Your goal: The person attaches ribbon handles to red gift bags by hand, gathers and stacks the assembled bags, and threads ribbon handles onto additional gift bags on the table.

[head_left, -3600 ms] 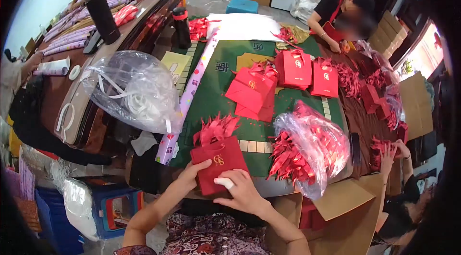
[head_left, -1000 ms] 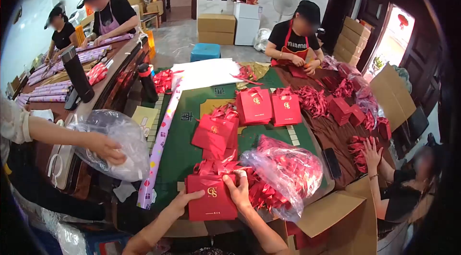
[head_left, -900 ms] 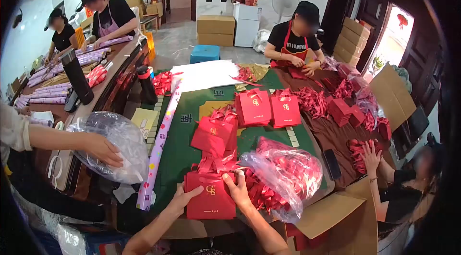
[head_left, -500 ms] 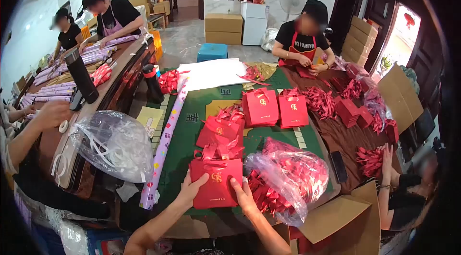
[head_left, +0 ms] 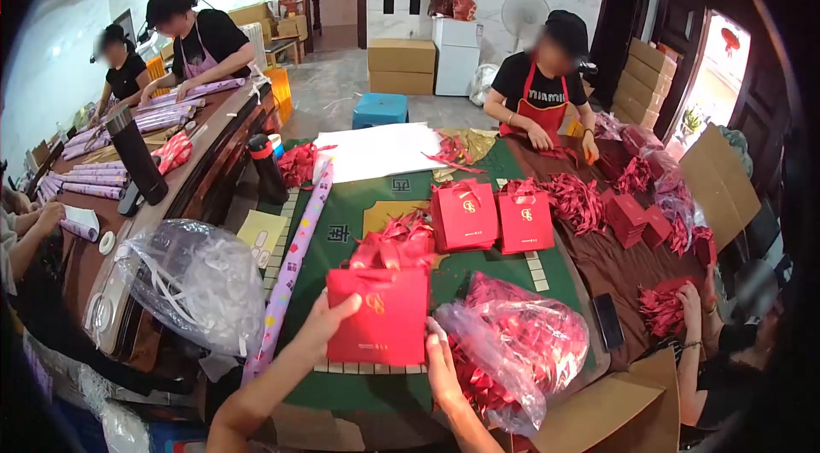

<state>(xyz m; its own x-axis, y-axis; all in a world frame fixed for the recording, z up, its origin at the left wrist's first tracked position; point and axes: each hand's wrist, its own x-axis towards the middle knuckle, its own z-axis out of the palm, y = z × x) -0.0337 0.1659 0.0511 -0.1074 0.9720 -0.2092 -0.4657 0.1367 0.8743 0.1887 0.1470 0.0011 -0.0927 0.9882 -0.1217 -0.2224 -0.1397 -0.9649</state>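
Observation:
A red paper gift bag [head_left: 378, 333] with gold lettering and ribbon at its top is held in front of me, above the green table. My left hand [head_left: 323, 329] is closed on its left side, thumb across the front and fingers behind. Beside its right edge is my right hand [head_left: 442, 363], fingers stretched upward; whether they touch the edge is hard to tell. Just behind lies a heap of red ribbons [head_left: 401, 239]. Two stacks of similar red bags, one left [head_left: 465, 218] and one right [head_left: 525, 221], stand farther back.
A clear plastic bag of red ribbons [head_left: 521, 342] lies right of my hands, near an open carton [head_left: 598, 406]. Left are a purple patterned roll [head_left: 295, 261] and a plastic bag of white strips [head_left: 201, 278]. Several people work around the tables; a phone [head_left: 607, 321] lies at right.
The bag has risen slightly and tilted in my left hand. My right thumb has come off its front, and that hand has shifted to the edge.

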